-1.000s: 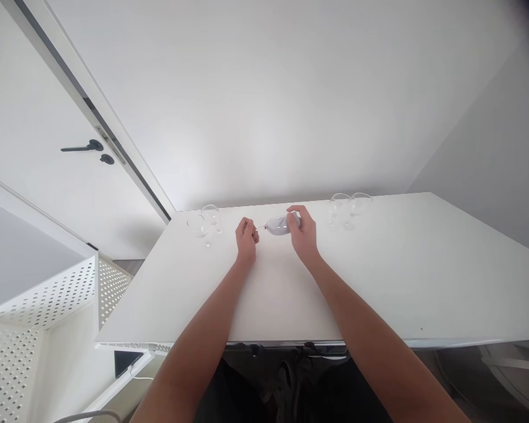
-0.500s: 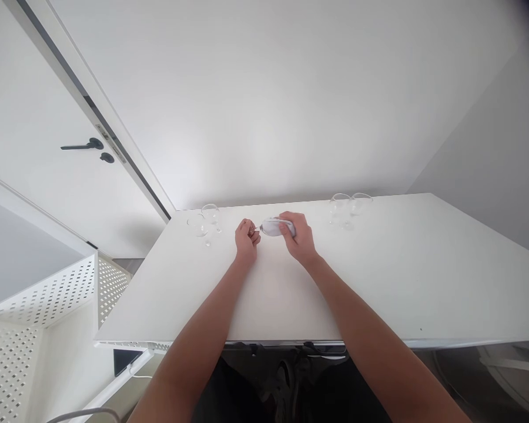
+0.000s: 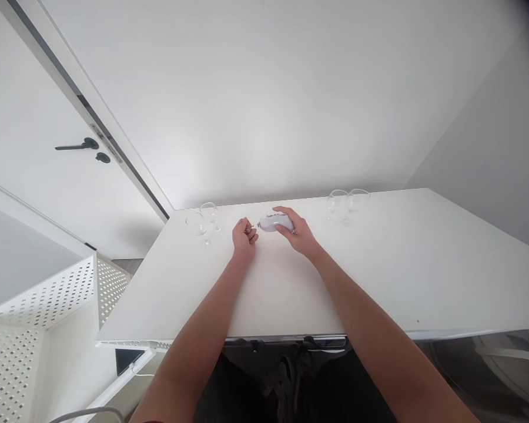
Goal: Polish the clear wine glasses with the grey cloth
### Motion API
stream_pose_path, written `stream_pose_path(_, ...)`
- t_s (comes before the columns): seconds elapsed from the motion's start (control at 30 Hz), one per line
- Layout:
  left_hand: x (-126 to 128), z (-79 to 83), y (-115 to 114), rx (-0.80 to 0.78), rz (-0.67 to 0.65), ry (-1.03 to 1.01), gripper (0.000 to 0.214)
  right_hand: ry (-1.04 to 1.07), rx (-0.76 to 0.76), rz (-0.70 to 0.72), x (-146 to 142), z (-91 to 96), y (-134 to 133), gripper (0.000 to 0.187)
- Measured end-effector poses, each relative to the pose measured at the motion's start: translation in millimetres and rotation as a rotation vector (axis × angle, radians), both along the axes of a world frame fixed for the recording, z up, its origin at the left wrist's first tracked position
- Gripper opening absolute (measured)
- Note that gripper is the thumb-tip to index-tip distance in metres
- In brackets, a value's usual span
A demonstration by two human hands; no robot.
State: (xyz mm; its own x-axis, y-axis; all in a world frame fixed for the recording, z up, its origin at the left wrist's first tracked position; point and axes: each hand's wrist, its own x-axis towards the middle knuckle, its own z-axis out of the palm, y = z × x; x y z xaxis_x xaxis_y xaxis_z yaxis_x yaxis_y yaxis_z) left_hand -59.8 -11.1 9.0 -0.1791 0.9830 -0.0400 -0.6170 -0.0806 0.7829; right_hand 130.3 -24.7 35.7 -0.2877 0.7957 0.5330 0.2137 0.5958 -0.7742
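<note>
My right hand [image 3: 293, 228] grips a pale grey, rounded, elongated handheld device [image 3: 270, 222] from its right end, thumb on the near side and fingers over the far side. A dark metallic tip points left from the device, towards my left hand [image 3: 245, 236]. The fingers of that hand are curled round a small metallic piece [image 3: 248, 228], mostly hidden, whose thin end sticks out to the right. Piece and tip are very close; whether they touch I cannot tell. Both hands are just above the white table [image 3: 286, 288].
Two clear stemmed glasses [image 3: 208, 212] stand at the table's back left. Two more glasses [image 3: 338, 201] are at the back right, near the wall [image 3: 264, 106]. A door with a dark handle [image 3: 77, 145] is on the left, above a white perforated panel [image 3: 66, 291].
My right hand has turned the device slightly, so more of its glossy side shows, and its fingers have loosened and shifted. My left hand has barely moved. The view has shifted a little.
</note>
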Motion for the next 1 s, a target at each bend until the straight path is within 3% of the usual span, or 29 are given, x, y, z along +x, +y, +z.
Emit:
stream_pose_path(0.13,-1.3,-3.5,2.5,-0.02,-0.011,-0.003,0.037,0.175,-0.037,-0.148,3.9,2.2,0.6,0.045)
stream_pose_path(0.27,-6.5,-6.6,5.0,-0.085,0.028,-0.06,0.037,0.581,-0.135,-0.352,9.2,0.5,8.7,0.048)
stream_pose_path(0.37,-6.0,-5.3,4.5,-0.064,0.019,-0.039,0.038,0.924,-0.307,-0.372,4.7,-9.7,19.4,0.04)
stream_pose_path(0.47,0.1,-0.2,0.5,-0.006,-0.008,0.036,0.043,1.106,-0.546,-0.324,-6.4,-20.9,26.5,0.026)
stream_pose_path(0.7,15.9,9.3,-13.1,0.114,-0.102,0.334,0.049,1.171,-0.617,-0.016,-26.2,-21.6,20.8,0.021)
stream_pose_path(0.83,19.8,7.5,-14.5,0.113,-0.171,0.556,0.046,1.191,-0.677,-0.037,-23.8,-21.3,21.5,0.022)
stream_pose_path(1.0,22.3,7.7,-17.4,0.185,-0.265,0.75,0.038,1.155,-0.617,-0.139,-13.1,-26.1,28.4,0.026)
